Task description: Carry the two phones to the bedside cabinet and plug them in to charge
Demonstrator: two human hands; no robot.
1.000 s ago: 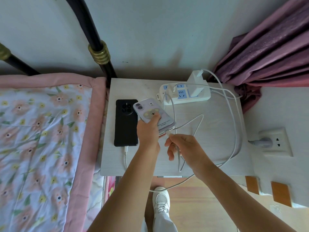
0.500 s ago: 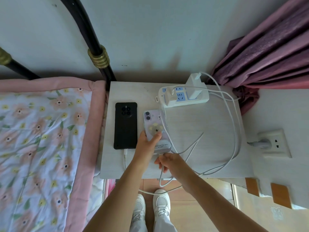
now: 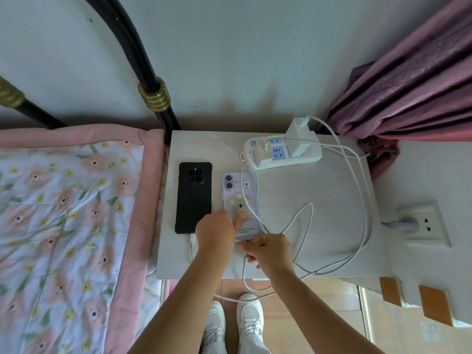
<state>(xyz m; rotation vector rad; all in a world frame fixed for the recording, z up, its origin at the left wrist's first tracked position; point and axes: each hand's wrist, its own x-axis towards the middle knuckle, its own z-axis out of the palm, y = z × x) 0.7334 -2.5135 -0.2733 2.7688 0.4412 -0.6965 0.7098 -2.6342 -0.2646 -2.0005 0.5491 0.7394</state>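
A black phone point(image 3: 194, 196) lies face down on the left of the white bedside cabinet point(image 3: 319, 200), with a white cable plugged into its near end. Beside it on the right lies a purple phone point(image 3: 238, 198) in a cartoon case, face down. My left hand point(image 3: 217, 233) rests on the purple phone's near end, thumb pressing on its back. My right hand point(image 3: 268, 249) pinches the white charging cable point(image 3: 301, 218) at its plug, right at the phone's bottom edge. Whether the plug is seated is hidden by my fingers.
A white power strip point(image 3: 281, 152) with two chargers sits at the cabinet's back. Cable loops sprawl over the cabinet's right half and hang off the front. A wall socket point(image 3: 424, 223) is on the right, a floral bed point(image 3: 63, 226) on the left, a purple curtain point(image 3: 408, 93) back right.
The purple phone went from held tilted above the cabinet to lying flat beside the black phone. Both hands moved toward me, the right one bringing the cable plug to the phone's bottom edge.
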